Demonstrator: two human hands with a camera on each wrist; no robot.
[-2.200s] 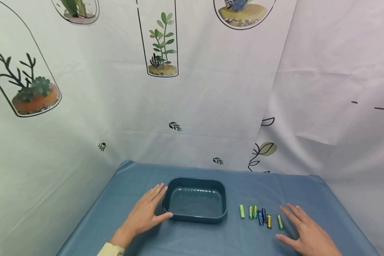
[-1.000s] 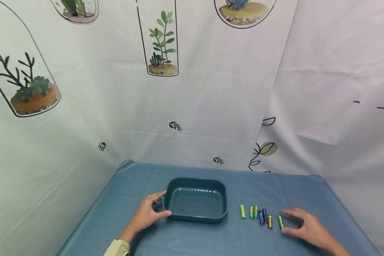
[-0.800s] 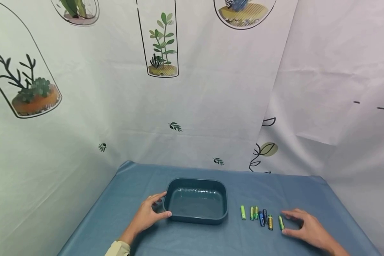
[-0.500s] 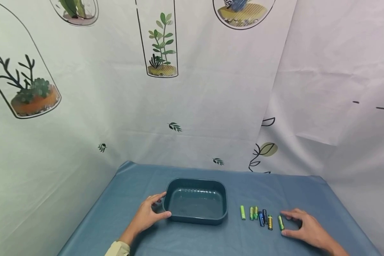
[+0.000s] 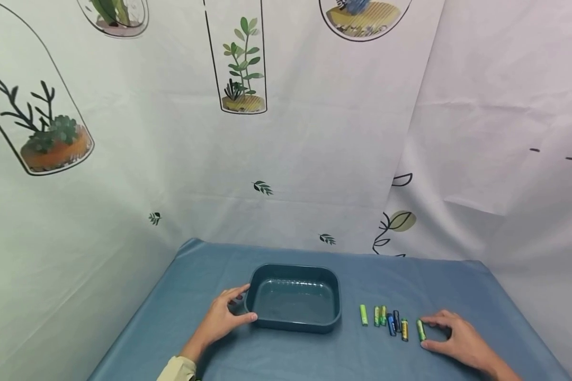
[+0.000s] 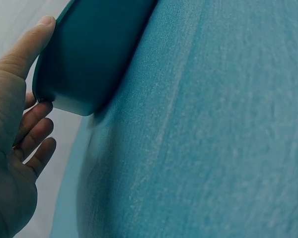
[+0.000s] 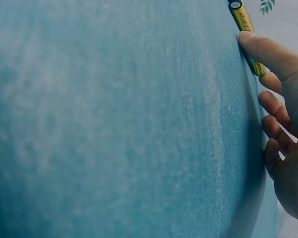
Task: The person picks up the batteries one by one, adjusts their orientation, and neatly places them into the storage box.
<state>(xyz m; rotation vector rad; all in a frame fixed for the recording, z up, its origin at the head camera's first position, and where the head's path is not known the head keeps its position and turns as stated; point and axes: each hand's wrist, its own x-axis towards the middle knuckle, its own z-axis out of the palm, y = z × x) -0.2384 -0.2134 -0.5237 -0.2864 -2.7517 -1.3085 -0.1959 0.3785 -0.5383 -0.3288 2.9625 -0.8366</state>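
A dark teal rectangular dish (image 5: 295,324) sits on the blue cloth, its inside bare. My left hand (image 5: 219,319) holds its left side, thumb at the near left corner and fingers bent along the wall; the left wrist view shows the thumb on the rim of the dish (image 6: 94,49). At the right, my right hand (image 5: 463,338) pinches a small green battery (image 5: 421,330) end to end between thumb and index finger. That battery (image 7: 257,67) is partly behind the thumb in the right wrist view, and the other fingers curl loosely beside it.
Left of the pinched battery lie a yellow battery (image 5: 404,329), a blue battery (image 5: 392,325), a dark battery (image 5: 397,320) and several green ones, including a light green battery (image 5: 364,315) nearest the dish. A white printed curtain (image 5: 314,159) hangs behind the table.
Both hands were spread flat at first. The left fingers have bent round the dish's side, and the right hand has closed in on the rightmost battery. Over the last second both stay nearly still.
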